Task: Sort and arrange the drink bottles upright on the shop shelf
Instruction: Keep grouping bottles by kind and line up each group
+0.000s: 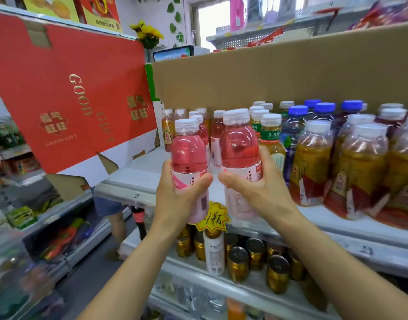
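I hold two pink drink bottles with white caps upright, side by side, in front of the white shop shelf (138,179). My left hand (177,199) grips the left pink bottle (188,153) around its label. My right hand (256,188) grips the right pink bottle (239,144) the same way. Both bottles hang at the shelf's front edge, above a yellow price tag (213,218). More pink bottles (218,132) stand behind them on the shelf. Amber tea bottles (311,162) and blue-capped bottles (295,128) stand to the right.
A brown cardboard box (279,72) sits behind the bottle rows. A large red gift box (66,93) leans at the shelf's left end. Gold cans (237,264) fill the lower shelf. A person's leg (116,218) shows in the aisle at left.
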Available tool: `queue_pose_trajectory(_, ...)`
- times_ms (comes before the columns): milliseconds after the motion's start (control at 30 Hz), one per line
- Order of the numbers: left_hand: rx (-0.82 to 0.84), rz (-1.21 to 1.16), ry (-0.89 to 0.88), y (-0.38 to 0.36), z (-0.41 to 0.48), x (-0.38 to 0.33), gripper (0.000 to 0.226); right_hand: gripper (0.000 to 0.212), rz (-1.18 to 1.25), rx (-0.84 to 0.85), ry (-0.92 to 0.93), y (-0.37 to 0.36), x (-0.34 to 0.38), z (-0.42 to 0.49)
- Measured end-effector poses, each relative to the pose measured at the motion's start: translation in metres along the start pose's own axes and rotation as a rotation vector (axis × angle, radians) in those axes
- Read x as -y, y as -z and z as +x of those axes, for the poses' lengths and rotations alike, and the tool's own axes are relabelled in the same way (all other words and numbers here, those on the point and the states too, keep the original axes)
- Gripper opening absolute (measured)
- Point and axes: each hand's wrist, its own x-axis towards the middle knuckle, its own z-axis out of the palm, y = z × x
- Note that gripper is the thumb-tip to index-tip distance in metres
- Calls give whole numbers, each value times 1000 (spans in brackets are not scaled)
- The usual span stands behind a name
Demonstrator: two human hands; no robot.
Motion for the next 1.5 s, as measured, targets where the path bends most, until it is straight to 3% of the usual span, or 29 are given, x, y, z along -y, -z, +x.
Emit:
queue_pose_trajectory(233,71,-129,35,-31,-65,-38,44,53,-52,-91,-39,58,34,-63)
queue_pose_trajectory(467,195,-219,31,-98,-111,-79,57,51,-153,-204,-47,139,60,-110)
queue_pose_trajectory(767,316,-270,23,-236,-164,-118,49,50,-226,-292,-75,286,66,-152)
queue_pose_trajectory(1033,285,-303,45,-358,-194,-146,44,56,-233,-291,-153,418,53,-145)
queue_pose_trajectory(1367,208,-185,55,-384,-183,-148,46,71,-53,-238,-288,439,-33,-90)
queue_pose_trajectory(1500,203,-152,33,-388,-172,-148,46,74,-130,-198,-304,434,-61,-52)
